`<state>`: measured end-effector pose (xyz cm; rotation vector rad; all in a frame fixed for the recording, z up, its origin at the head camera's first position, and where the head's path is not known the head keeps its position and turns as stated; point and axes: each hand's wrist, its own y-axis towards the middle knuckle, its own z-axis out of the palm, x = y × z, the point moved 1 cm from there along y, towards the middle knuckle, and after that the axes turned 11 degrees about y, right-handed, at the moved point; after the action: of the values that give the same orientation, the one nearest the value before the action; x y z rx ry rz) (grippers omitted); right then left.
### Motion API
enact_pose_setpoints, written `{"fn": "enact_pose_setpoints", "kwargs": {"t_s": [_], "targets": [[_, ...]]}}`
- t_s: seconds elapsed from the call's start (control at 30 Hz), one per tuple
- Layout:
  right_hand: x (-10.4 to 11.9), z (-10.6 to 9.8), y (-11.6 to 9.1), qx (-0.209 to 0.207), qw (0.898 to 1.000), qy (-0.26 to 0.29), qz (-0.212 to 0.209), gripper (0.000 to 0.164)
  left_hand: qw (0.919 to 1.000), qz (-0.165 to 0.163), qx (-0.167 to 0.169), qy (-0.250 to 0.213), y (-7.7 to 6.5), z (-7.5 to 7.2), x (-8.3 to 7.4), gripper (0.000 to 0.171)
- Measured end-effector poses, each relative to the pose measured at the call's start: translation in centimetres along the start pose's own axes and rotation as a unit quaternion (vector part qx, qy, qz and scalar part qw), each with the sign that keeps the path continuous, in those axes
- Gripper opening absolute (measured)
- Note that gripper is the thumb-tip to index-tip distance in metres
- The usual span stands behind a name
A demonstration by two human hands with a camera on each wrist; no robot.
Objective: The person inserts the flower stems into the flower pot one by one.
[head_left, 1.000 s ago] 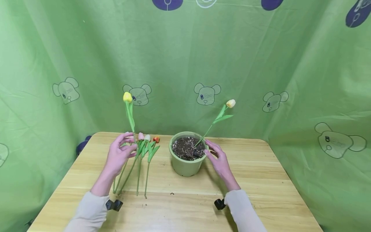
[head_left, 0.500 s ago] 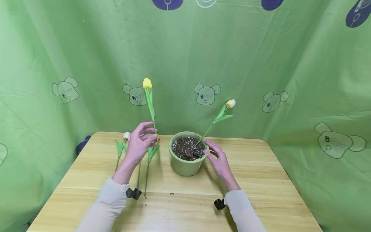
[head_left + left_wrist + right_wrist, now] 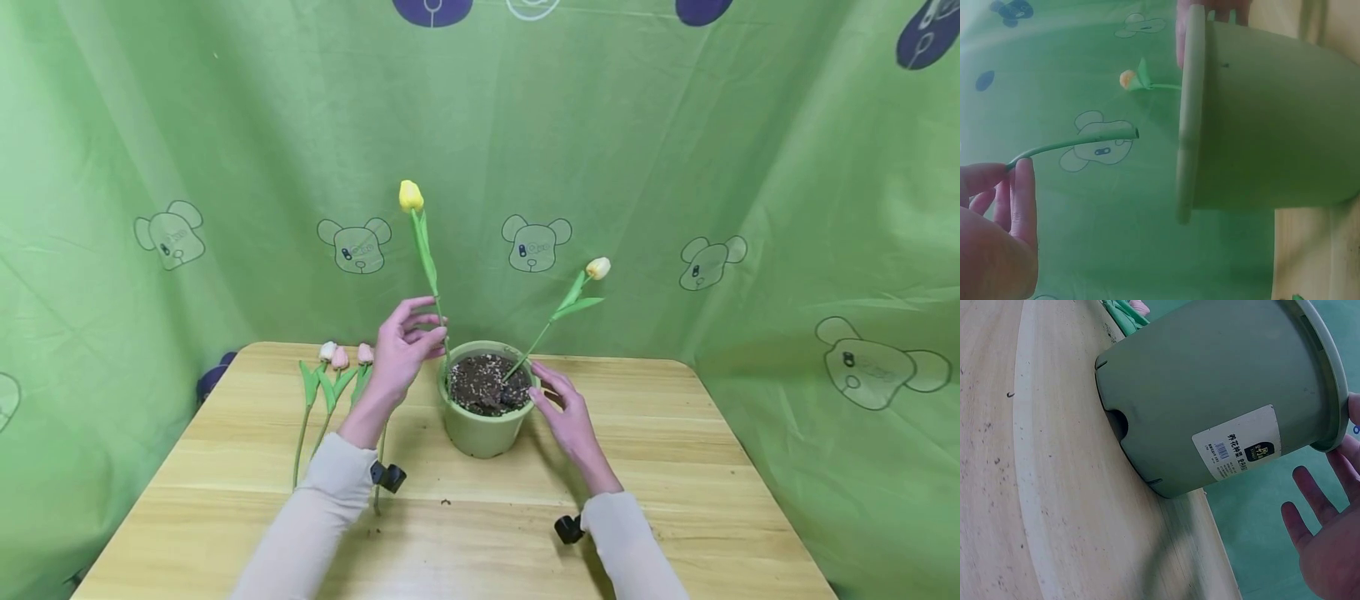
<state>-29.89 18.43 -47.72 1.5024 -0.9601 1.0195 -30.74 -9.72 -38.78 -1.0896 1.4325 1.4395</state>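
Pinching yellow tulip (image 3: 424,248) at mid-stem between left hand's (image 3: 401,350) thumb and fingers, bloom uppermost, leaning slightly left. Probably gripped there to leave the lower stem free. In left wrist view, curved a little, with bare end pointing toward rim of green pot (image 3: 482,435), apart from it; in head view, over the pot's left side. Judging by that gap, not in the soil (image 3: 476,385).

At pot's right side: right hand (image 3: 567,412), some fingertips touching rim, the others spread, fairly straight, clear of the wall. Likely placed there to steady the pot. Cannot tell the thumb's exact contact.

Standing in soil toward the right: cream tulip (image 3: 597,268), tilted right, untouched. Presumably propped by the soil alone.

Lying on table (image 3: 465,542), left of pot: pink and white tulips (image 3: 327,392), blooms far, stems near, partly hidden behind left arm. Perhaps laid that way for easy left-hand reach.
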Motion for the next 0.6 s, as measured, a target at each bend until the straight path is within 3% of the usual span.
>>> {"fn": "enact_pose_setpoints", "kwargs": {"t_s": [0.27, 0.6], "targets": [[-0.3, -0.1, 0.1, 0.0, 1.0, 0.007, -0.004, 0.049, 0.9998, -0.003, 0.001, -0.018, 1.9, 2.3, 0.9, 0.053], [-0.3, -0.1, 0.1, -0.001, 1.0, 0.003, -0.001, 0.05, 0.9998, 0.0, 0.019, -0.006, 3.5, 4.8, 2.1, 0.051]]}}
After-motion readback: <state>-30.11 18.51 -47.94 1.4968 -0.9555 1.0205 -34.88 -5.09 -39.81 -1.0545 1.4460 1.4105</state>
